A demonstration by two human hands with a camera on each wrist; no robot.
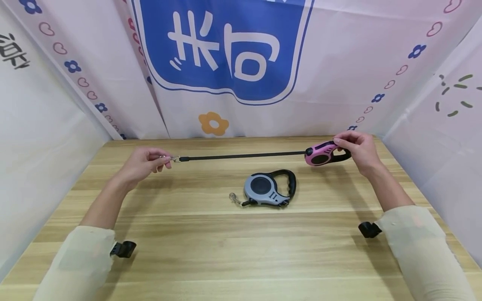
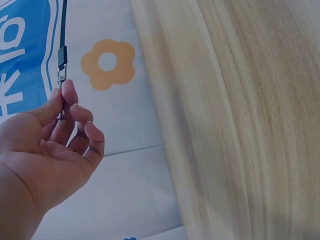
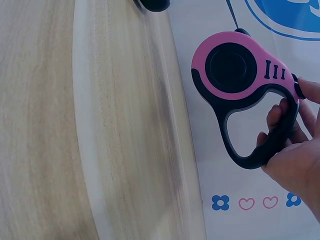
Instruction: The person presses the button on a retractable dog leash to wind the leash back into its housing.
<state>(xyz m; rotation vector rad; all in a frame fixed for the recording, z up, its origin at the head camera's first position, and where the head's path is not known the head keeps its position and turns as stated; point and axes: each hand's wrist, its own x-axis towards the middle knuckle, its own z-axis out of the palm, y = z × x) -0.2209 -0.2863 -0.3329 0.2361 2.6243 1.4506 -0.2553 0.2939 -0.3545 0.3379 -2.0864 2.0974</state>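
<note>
My right hand (image 1: 359,149) grips the black handle of a pink retractable dog leash (image 3: 232,65), its thumb at the button on the top edge. The leash's black strap (image 1: 244,156) runs out straight and taut to the left. At its far end, my left hand (image 1: 147,162) pinches the metal snap hook (image 2: 62,77) between thumb and forefinger, other fingers loosely curled. Between the hands and nearer to me, a grey retractable leash (image 1: 260,189) lies on the table, its black handle pointing right and its metal hook (image 1: 234,197) at the left.
The wooden table (image 1: 211,255) ends at a white printed cloth (image 1: 339,71) with a blue emblem hanging behind it. White cloth walls stand on both sides. A small black camera (image 1: 124,249) sits at the left wrist, another camera (image 1: 370,229) at the right.
</note>
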